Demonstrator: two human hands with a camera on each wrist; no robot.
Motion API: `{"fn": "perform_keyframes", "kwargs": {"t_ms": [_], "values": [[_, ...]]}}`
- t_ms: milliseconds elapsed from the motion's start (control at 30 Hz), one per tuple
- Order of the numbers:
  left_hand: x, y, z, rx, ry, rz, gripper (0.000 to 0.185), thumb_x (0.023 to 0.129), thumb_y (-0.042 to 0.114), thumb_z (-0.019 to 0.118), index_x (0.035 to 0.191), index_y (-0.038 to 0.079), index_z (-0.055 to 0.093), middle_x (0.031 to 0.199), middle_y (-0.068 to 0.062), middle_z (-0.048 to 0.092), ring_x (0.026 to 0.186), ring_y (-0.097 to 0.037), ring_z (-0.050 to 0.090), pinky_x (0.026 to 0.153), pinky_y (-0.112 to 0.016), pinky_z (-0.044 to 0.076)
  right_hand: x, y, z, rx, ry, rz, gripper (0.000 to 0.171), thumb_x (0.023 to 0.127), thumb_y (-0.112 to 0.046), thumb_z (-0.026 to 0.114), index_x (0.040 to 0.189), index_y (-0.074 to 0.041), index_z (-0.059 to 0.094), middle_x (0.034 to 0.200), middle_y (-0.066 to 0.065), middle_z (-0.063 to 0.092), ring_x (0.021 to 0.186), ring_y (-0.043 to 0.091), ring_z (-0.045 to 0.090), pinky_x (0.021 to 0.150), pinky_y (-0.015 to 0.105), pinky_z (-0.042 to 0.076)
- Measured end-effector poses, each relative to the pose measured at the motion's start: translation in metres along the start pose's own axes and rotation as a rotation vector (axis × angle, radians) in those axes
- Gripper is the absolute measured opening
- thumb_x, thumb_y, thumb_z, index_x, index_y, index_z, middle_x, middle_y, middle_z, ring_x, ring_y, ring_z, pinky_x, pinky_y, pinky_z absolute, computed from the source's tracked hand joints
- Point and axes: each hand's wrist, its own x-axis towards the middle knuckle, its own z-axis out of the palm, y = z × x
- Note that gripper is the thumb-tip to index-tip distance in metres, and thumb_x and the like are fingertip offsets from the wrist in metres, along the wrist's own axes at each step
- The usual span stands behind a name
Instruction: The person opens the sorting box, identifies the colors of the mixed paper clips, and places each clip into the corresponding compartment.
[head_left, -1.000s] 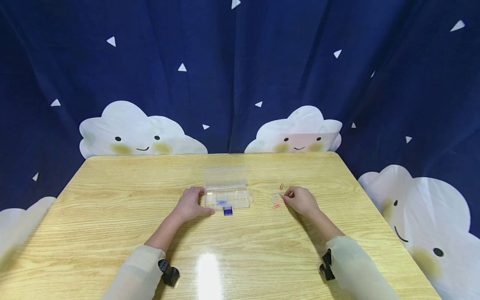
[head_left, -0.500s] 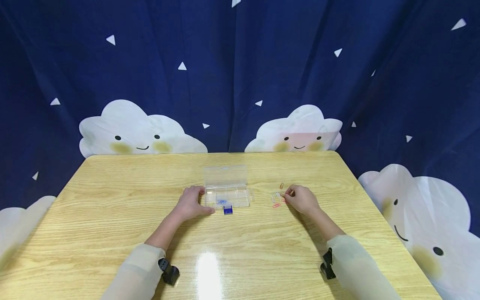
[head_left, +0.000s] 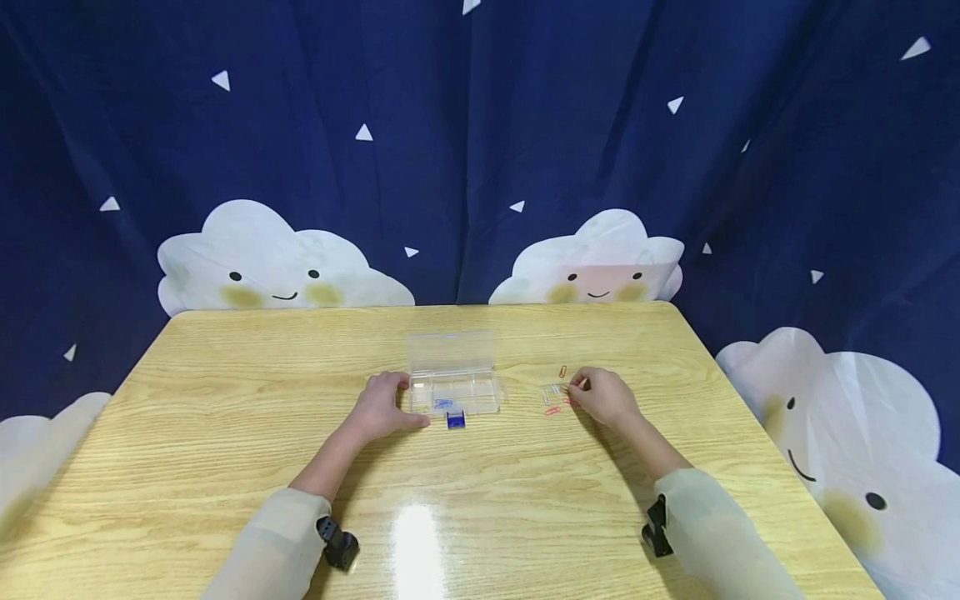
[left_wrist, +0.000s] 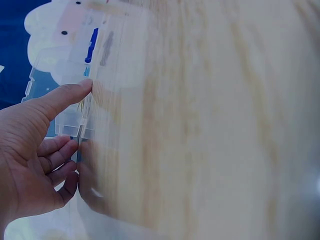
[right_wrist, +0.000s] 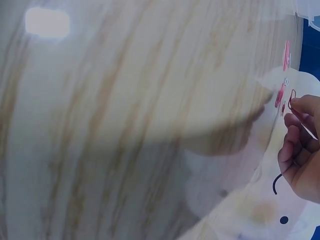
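A clear plastic compartment box (head_left: 480,407) stands on the table with its lid (head_left: 450,352) raised at the back and a blue latch (head_left: 456,421) at its front. Blue paper clips (head_left: 443,404) lie in a front compartment. My left hand (head_left: 381,407) holds the box's left end, thumb at the front edge, the other fingers curled at the side. Right of the box, my right hand (head_left: 606,398) pinches a red paper clip (right_wrist: 291,97) between thumb and finger, just above the table. Beside it lie white paper clips (head_left: 546,397) and a pink paper clip (head_left: 552,411).
An orange-red paper clip (head_left: 563,372) lies behind the others. The wooden table (head_left: 480,517) reaches back to a dark blue curtain (head_left: 450,150) printed with clouds. A black wrist camera (head_left: 339,546) sits at the left sleeve, another (head_left: 656,527) at the right.
My right hand has risen very slightly from the loose paper clips, its fingertips still pinched together. My left hand and the box have stayed in place.
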Motion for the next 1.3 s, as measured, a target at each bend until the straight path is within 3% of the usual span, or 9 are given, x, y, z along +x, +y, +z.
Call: {"fn": "perform_keyframes", "kwargs": {"t_ms": [467, 1300], "values": [[0.001, 0.0, 0.001, -0.007, -0.002, 0.006, 0.08, 0.069, 0.037, 0.082, 0.129, -0.003, 0.048, 0.124, -0.017, 0.054, 0.119, -0.036, 0.044, 0.1, -0.048, 0.038, 0.0, -0.011, -0.004, 0.002, -0.006, -0.021, 0.017, 0.092, -0.026, 0.057, 0.094, -0.011, 0.064, 0.058, -0.002, 0.056, 0.046, 0.012, 0.044, 0.043, 0.026, 0.034], [-0.001, 0.001, 0.0, -0.013, 0.0, 0.002, 0.081, 0.069, 0.035, 0.082, 0.13, -0.004, 0.047, 0.124, -0.018, 0.055, 0.12, -0.037, 0.043, 0.1, -0.049, 0.038, 0.001, -0.036, -0.002, -0.019, 0.021, -0.12, 0.017, 0.091, -0.022, 0.058, 0.096, -0.008, 0.066, 0.061, -0.001, 0.053, 0.045, 0.01, 0.039, 0.044, 0.024, 0.031]]}}
